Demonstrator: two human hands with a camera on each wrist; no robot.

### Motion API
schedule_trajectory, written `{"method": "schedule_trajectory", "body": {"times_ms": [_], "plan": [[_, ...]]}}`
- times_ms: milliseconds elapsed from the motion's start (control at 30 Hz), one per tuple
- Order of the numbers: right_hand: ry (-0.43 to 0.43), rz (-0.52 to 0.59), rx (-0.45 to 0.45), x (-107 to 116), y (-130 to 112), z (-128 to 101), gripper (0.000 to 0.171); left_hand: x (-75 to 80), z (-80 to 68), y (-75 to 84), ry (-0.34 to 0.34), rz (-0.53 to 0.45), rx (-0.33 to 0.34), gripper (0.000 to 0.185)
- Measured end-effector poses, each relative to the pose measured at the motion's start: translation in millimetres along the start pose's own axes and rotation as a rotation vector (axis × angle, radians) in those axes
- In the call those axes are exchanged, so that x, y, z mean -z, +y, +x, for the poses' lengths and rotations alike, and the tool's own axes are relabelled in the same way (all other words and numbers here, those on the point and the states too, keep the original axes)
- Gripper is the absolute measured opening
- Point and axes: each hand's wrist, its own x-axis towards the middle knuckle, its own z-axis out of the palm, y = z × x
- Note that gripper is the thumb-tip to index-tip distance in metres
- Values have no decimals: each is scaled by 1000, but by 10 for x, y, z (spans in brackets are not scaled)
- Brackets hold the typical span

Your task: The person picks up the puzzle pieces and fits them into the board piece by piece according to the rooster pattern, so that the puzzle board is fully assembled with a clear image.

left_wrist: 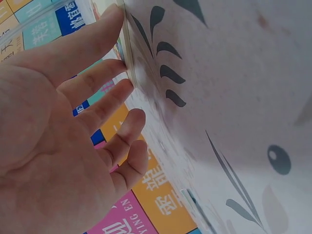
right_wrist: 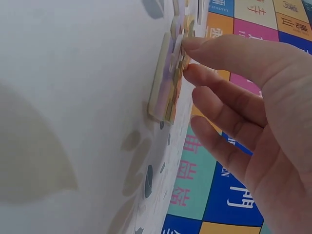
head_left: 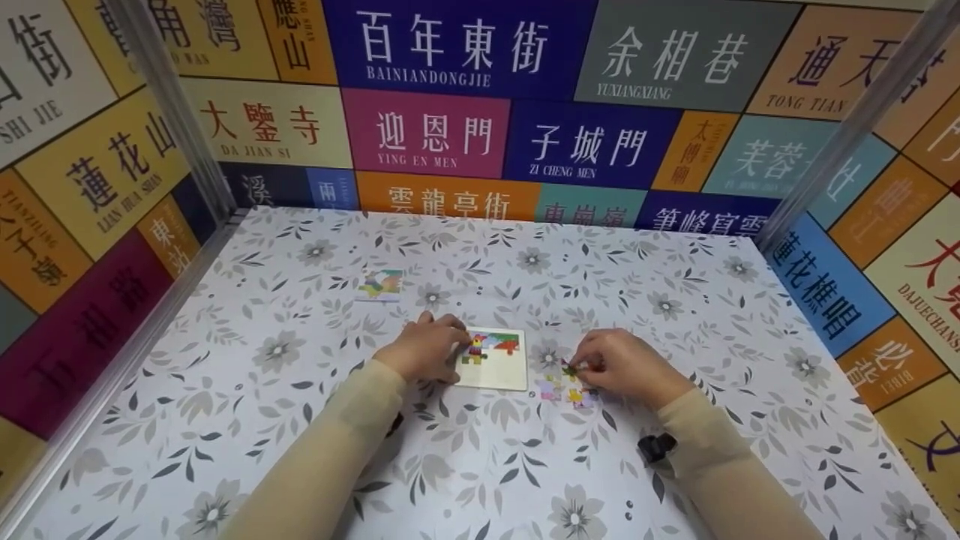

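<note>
A pale puzzle board [head_left: 501, 369] lies flat in the middle of the flowered table, with a few coloured pieces set in its upper part. My left hand [head_left: 421, 348] rests at the board's left edge. In the left wrist view its fingers [left_wrist: 105, 100] are nearly straight, and the tips touch the board edge [left_wrist: 127, 53]. Right of the board lies a small cluster of loose puzzle pieces [head_left: 564, 388]. My right hand [head_left: 621, 366] is on that cluster, and its thumb and first finger [right_wrist: 214, 53] pinch the edge of a puzzle piece [right_wrist: 168, 85] lying there.
A small coloured picture card [head_left: 380, 285] lies further back on the left. Walls printed with coloured signs [head_left: 457, 127] close the table in at the back and both sides, with metal posts [head_left: 176, 112] at the corners. A black wrist mount [head_left: 656, 447] sits on my right sleeve.
</note>
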Motion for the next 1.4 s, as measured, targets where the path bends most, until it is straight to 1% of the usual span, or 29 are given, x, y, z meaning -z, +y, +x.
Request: {"method": "schedule_trajectory", "body": {"times_ms": [100, 233, 400, 500, 600, 733, 933, 1167, 1400], "plan": [[16, -40, 10, -12, -30, 10, 14, -1, -1, 3, -1, 11, 4, 57], [38, -54, 0, -21, -55, 18, 13, -26, 18, -4, -5, 29, 12, 58], [55, -44, -2, -61, -82, 53, 12, -37, -4, -8, 3, 41, 19, 59], [44, -23, -28, -77, -119, 86, 12, -30, -25, -7, 1, 46, 36, 59], [50, -8, -44, -73, -145, 108, 11, -23, -24, 1, -3, 44, 37, 58], [71, -13, -31, -64, -164, 128, 10, -28, -9, 15, -2, 37, 31, 58], [63, -24, -23, -81, -180, 145, 9, -40, 8, 30, -10, 35, 52, 56], [89, -36, -14, -79, -209, 151, 8, -11, 15, 49, -11, 32, 57, 56], [114, -64, 30, -107, -235, 170, 7, -18, 2, 45, -1, 33, 20, 54]]}}
